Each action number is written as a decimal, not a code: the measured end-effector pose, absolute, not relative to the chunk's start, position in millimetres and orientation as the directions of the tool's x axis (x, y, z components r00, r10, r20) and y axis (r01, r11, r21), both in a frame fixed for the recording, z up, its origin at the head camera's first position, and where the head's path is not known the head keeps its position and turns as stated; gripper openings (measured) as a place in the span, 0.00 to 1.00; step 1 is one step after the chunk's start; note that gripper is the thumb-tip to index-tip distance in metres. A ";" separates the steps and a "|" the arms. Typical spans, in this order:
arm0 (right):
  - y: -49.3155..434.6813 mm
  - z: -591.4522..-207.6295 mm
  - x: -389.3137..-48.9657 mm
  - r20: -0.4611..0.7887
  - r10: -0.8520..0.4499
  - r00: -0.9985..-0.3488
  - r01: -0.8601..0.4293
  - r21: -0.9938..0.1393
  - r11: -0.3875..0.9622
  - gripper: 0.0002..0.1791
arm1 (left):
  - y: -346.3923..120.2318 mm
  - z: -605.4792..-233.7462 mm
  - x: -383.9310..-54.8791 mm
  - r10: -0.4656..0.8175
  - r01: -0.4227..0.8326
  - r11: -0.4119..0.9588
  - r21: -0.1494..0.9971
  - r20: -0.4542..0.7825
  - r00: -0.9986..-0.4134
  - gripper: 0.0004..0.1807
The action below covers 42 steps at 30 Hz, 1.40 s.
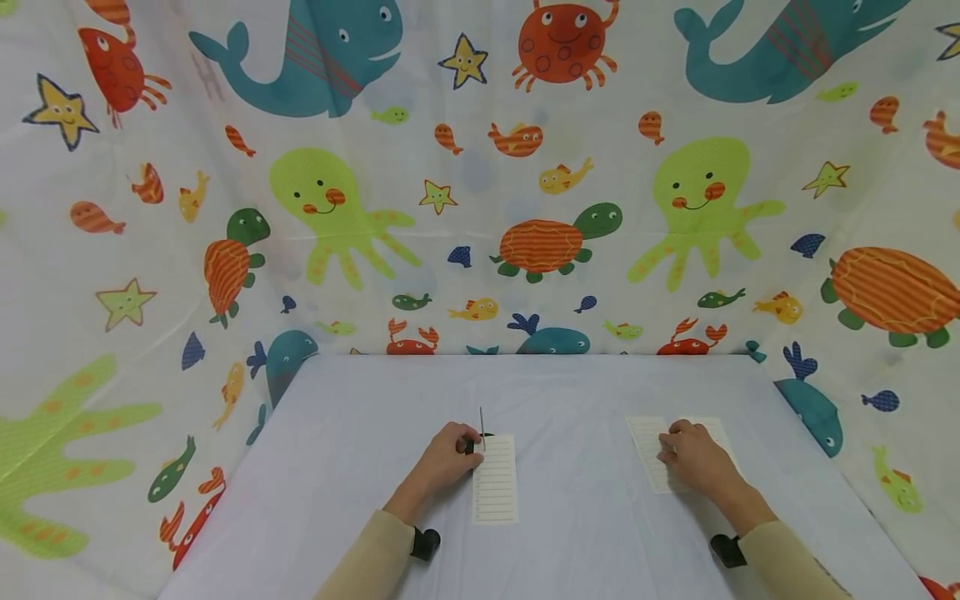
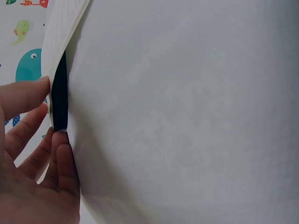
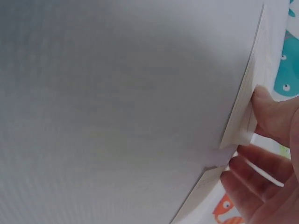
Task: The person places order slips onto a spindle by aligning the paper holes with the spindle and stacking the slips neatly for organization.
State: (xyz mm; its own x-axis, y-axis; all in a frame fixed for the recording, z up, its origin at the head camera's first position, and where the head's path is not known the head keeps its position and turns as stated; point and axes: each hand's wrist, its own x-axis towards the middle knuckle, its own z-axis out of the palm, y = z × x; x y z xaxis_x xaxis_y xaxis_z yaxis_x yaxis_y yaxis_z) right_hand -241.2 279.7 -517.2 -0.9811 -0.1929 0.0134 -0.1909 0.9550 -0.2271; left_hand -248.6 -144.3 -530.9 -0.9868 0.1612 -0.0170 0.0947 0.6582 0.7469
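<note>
My left hand (image 1: 447, 457) pinches a black binder clip (image 2: 60, 100) at the top left of a narrow lined paper slip (image 1: 495, 492). A thin dark wire stands up from the clip beside the fingertips. In the left wrist view, the thumb lies against the paper's edge and the other fingers are at the clip's lower end. My right hand (image 1: 701, 458) is over two lined slips lying side by side. Its thumb touches the left slip (image 3: 245, 107), and its bent fingertips are close to the end of that slip and to the right slip (image 3: 201, 191).
A white cloth covers the table (image 1: 573, 542). Behind it and at both sides hangs a curtain (image 1: 465, 229) printed with sea animals. A black wrist strap (image 1: 426, 544) shows at the left sleeve, another (image 1: 727, 550) at the right.
</note>
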 end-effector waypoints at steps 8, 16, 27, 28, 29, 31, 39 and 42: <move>275.0 -515.0 -237.5 0.059 -0.162 -0.985 -0.171 -0.252 0.953 0.14 | -143.3 -531.0 -248.7 0.161 0.095 0.656 0.748 -0.016 -0.987 0.12; 270.8 -515.4 -239.3 0.049 -0.099 -0.994 -0.108 -0.268 0.957 0.14 | -143.6 -531.1 -248.7 0.166 0.100 0.658 0.746 -0.014 -0.986 0.12; 266.8 -511.6 -243.7 -0.062 0.027 -0.998 0.051 -0.431 0.901 0.21 | -144.5 -530.3 -247.6 0.171 0.111 0.660 0.743 -0.005 -0.985 0.12; 266.9 -511.2 -244.3 -0.078 0.040 -0.996 0.071 -0.445 0.893 0.22 | -144.3 -530.4 -247.6 0.171 0.109 0.659 0.744 -0.007 -0.985 0.12; 267.0 -510.7 -244.9 -0.088 0.050 -0.995 0.084 -0.452 0.888 0.23 | -144.2 -530.4 -247.4 0.170 0.106 0.657 0.746 -0.010 -0.985 0.12; 266.9 -509.2 -245.5 -0.107 0.066 -0.992 0.108 -0.466 0.878 0.24 | -144.0 -530.9 -247.5 0.170 0.104 0.654 0.749 -0.011 -0.985 0.11; 269.3 -508.7 -246.4 -0.108 0.081 -0.991 0.128 -0.556 0.821 0.24 | -144.1 -531.0 -248.0 0.162 0.099 0.656 0.748 -0.011 -0.987 0.11; 269.0 -508.5 -245.2 -0.108 0.098 -0.989 0.144 -0.603 0.785 0.23 | -143.2 -530.7 -248.2 0.153 0.087 0.660 0.746 -0.020 -0.988 0.11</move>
State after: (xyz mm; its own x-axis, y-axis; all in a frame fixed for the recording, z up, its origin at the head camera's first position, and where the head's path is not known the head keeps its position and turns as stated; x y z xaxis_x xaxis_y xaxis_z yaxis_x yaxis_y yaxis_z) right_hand -245.2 269.0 -508.5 -0.9893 0.0985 -0.1078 0.1438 0.7845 -0.6032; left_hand -248.2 -143.2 -530.7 -0.9879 0.1534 -0.0204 0.0871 0.6602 0.7460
